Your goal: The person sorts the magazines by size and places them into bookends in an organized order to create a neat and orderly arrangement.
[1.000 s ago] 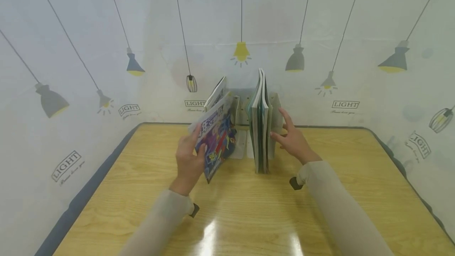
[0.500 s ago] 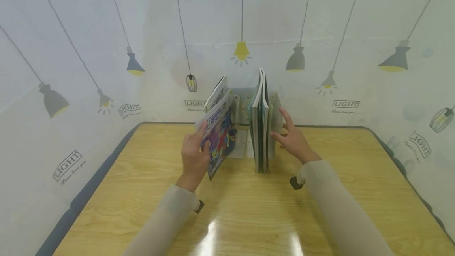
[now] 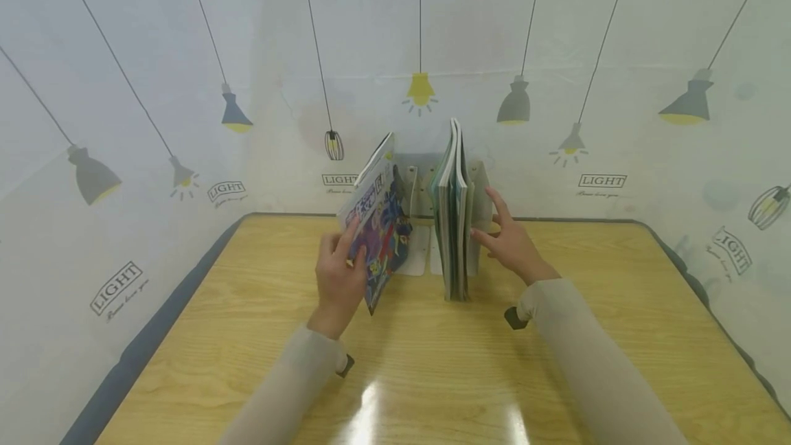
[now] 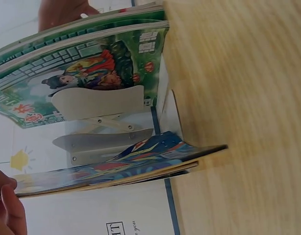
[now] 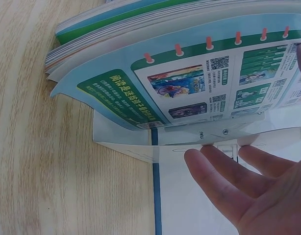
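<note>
My left hand (image 3: 340, 277) pinches the near edge of a comic magazine (image 3: 384, 225) with a purple-blue cover, thumb on one side and fingers on the other. The magazine stands tilted at the left of a white metal expandable book stand (image 4: 99, 103). Behind it another thin book (image 3: 378, 158) shows only in part. Several green-covered magazines (image 3: 454, 225) stand upright on the stand's right half. My right hand (image 3: 516, 246) has its fingers extended against the outside of the stand's right panel (image 5: 170, 152). Its thumb reaches to the back cover of the outermost magazine.
Everything stands on a light wood-grain table (image 3: 408, 369). A white curtain (image 3: 383, 19) printed with hanging lamps surrounds its back and sides. Between the stand's two inner panels, crossed metal arms (image 4: 104, 125) are visible.
My left hand has moved right and slightly away from me, bringing the comic magazine closer to the stand and over the thin book behind. My right hand and the green magazines stay put.
</note>
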The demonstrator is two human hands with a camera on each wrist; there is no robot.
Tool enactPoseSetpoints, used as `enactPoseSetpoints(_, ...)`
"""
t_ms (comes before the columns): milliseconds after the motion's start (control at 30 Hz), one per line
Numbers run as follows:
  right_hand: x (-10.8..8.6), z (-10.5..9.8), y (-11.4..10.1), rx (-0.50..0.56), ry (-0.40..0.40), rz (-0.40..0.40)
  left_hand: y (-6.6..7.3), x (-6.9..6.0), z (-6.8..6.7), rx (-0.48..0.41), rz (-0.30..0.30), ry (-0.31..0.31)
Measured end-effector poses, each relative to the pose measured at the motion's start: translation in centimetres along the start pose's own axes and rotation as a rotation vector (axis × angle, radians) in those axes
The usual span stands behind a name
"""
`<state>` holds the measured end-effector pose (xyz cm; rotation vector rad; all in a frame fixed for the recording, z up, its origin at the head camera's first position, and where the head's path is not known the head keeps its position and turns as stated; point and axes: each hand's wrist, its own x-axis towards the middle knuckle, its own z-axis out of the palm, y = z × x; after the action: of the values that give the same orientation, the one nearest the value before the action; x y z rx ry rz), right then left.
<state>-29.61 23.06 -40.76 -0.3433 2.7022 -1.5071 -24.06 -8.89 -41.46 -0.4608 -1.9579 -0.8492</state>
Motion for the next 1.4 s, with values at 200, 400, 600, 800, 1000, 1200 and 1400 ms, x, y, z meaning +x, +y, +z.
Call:
enactPoseSetpoints(200,0.1,0.0,0.2,-0.010,0.003,-0.006,-0.3,-0.7,0.0,-0.003,-0.001,0.003)
enactPoseSetpoints(400,0.1,0.0,0.2,-0.010,0.001,-0.001,-0.1,-0.7,0.0,-0.011,-0.024,0.010)
enactPoseSetpoints(600,0.0,0.0,0.0,-0.014,0.001,-0.002,0.0,-0.5,0.4,-0.008,-0.033,0.029)
enactPoseSetpoints(800,0.0,0.0,-0.1,-0.019,0.001,-0.005,-0.2,-0.5,1.0,-0.004,-0.043,0.042)
enactPoseSetpoints(1000,0.0,-0.1,0.0,-0.018,0.001,-0.008,-0.2,-0.3,1.7,0.002,-0.046,0.045)
enactPoseSetpoints(1200,0.1,0.0,0.2,-0.021,0.009,-0.012,-0.3,-0.2,2.4,0.012,-0.052,0.064)
enactPoseSetpoints(1400,0.1,0.1,0.3,-0.020,0.009,-0.015,-0.3,0.1,2.8,0.023,-0.047,0.073)
